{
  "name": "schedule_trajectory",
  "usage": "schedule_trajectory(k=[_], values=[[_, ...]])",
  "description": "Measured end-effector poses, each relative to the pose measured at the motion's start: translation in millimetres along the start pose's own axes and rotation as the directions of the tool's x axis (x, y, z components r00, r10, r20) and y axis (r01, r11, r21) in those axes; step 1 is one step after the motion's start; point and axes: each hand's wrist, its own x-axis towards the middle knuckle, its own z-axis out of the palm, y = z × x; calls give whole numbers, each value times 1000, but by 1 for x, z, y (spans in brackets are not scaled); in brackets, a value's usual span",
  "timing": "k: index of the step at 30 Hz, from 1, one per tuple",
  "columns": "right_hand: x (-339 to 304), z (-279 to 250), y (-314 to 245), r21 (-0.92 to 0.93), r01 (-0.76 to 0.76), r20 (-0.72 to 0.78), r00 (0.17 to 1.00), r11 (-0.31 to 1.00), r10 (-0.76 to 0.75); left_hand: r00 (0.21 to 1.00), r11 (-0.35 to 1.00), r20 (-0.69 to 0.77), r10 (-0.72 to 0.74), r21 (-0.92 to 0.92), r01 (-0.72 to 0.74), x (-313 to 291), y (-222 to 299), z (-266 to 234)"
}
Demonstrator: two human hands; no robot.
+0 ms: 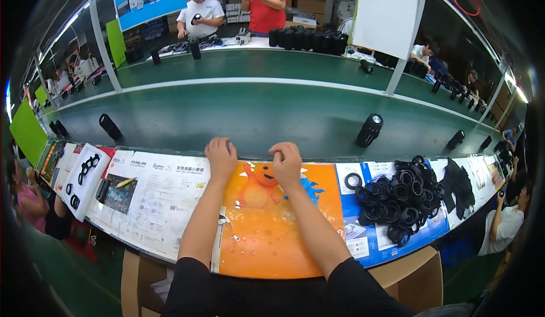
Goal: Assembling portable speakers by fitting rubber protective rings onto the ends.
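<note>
At the far edge of the bench, both my hands rest over an orange printed sheet (284, 243). My left hand (221, 157) has its fingers bent and close together; a small dark patch shows by the index finger, too small to name. My right hand (287, 164) is curled into a loose fist with the inside of its grip hidden. Beyond the right hand, a black cylindrical device (370, 130) stands on the green conveyor belt (250, 121). To the right lies a heap of black rings (400, 195), with one loose ring (353, 181) beside it.
At left are a white tray (85, 183) with black parts, a yellow pen (126, 182) and a dark cylinder (103, 190). Black mesh-like pieces (457, 186) lie at far right. Another black device (110, 127) stands on the belt. Co-workers handle devices across the line. Cardboard boxes (414, 280) sit below.
</note>
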Motion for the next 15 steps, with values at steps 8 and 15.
schedule_trajectory(k=[8,15], values=[[-7,-1,15,-145,28,207,978,989,3,976,977,-48,214,29,-213,3,8,-2],[-13,-2,11,-182,21,253,967,983,26,932,932,56,359,23,-361,-8,17,-7]])
